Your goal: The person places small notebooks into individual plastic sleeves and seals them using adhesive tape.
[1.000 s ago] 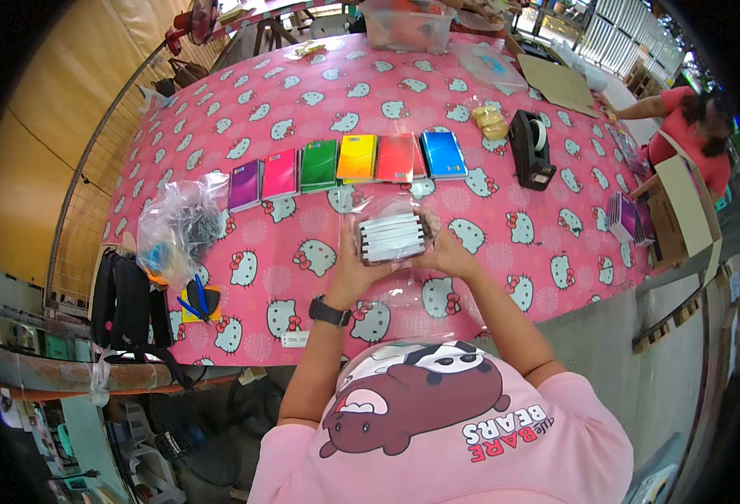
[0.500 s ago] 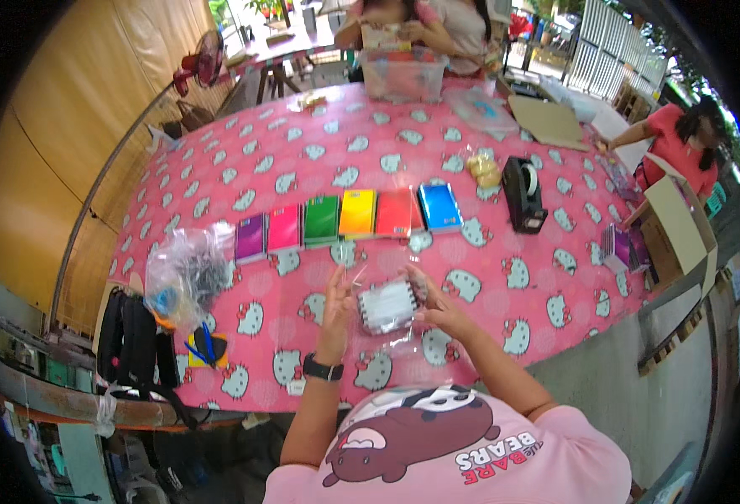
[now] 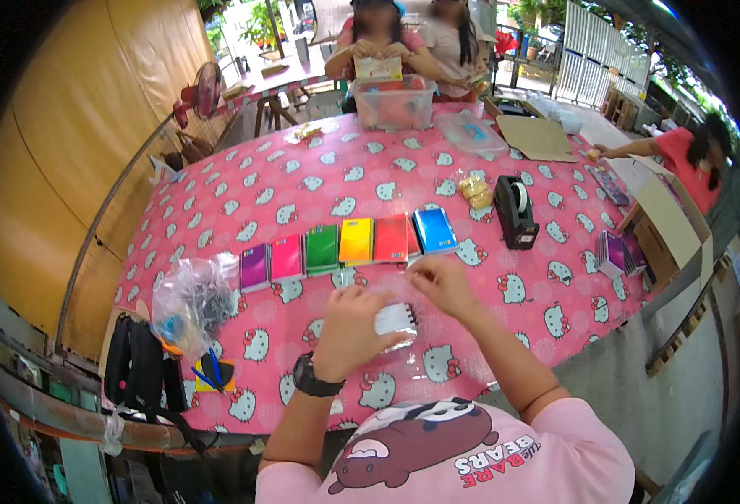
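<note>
A small white stack with black spiral binding (image 3: 397, 322), seemingly small spiral notebooks in clear plastic, lies on the table before me. My left hand (image 3: 349, 329) bends round its left side, thumb along the near edge and fingers at the far edge. Just beyond it on the right, my right hand (image 3: 444, 286) has its fingertips drawn together; whatever they pinch is too small to make out. Past my hands runs a row of colored notebooks: purple (image 3: 254, 267), pink (image 3: 287, 256), green (image 3: 321, 249), yellow (image 3: 356, 240), red (image 3: 391, 238) and blue (image 3: 435, 230).
A black tape dispenser (image 3: 517, 214) stands right of the row, beside packed tan rolls (image 3: 475, 191). At left are a clear plastic bag (image 3: 192, 294), blue-handled pliers (image 3: 212, 370) and a black bag (image 3: 135, 361). Co-workers stand around a plastic bin (image 3: 393, 107) and a carton (image 3: 668, 223).
My left hand has moved over the white spiral stack and covers its left part. The fingers of my right hand have come off its side, moved farther out and closed together.
</note>
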`<state>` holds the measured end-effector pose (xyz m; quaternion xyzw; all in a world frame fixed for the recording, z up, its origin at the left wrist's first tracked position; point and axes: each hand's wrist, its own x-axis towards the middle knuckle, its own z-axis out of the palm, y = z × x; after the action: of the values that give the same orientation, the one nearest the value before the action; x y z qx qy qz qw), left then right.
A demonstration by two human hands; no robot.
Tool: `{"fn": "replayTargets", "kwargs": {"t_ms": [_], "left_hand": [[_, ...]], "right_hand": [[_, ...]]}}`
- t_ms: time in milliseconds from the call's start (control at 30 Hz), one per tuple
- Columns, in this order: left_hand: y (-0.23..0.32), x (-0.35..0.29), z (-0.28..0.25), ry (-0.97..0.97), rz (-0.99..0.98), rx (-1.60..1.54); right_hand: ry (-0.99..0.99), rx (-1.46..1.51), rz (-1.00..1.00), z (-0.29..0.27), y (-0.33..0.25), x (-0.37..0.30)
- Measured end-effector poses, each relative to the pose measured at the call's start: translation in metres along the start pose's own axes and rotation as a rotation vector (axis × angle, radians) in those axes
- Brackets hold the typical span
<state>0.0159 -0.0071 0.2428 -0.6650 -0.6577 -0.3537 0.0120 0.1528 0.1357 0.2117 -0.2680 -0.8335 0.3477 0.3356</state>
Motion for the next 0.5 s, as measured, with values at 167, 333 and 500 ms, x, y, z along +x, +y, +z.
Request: {"fn": "replayTargets", "kwargs": {"t_ms": [167, 333, 500], "left_hand": [[-0.011, -0.027, 0.012, -0.264, 0.152, 0.181], [-0.015, -0.043, 0.009, 0.213, -0.007, -0.201], [-0.044, -0.098, 0.043, 0.447, -0.363, -0.306]], "right_hand": [[-0.275, 0.422, 0.331, -0.021, 0.022, -0.030], [-0.454, 0.162, -0.150, -0.002, 0.034, -0.064], [-0.436, 0.071, -0.254, 0.008, 0.032, -0.061]]}}
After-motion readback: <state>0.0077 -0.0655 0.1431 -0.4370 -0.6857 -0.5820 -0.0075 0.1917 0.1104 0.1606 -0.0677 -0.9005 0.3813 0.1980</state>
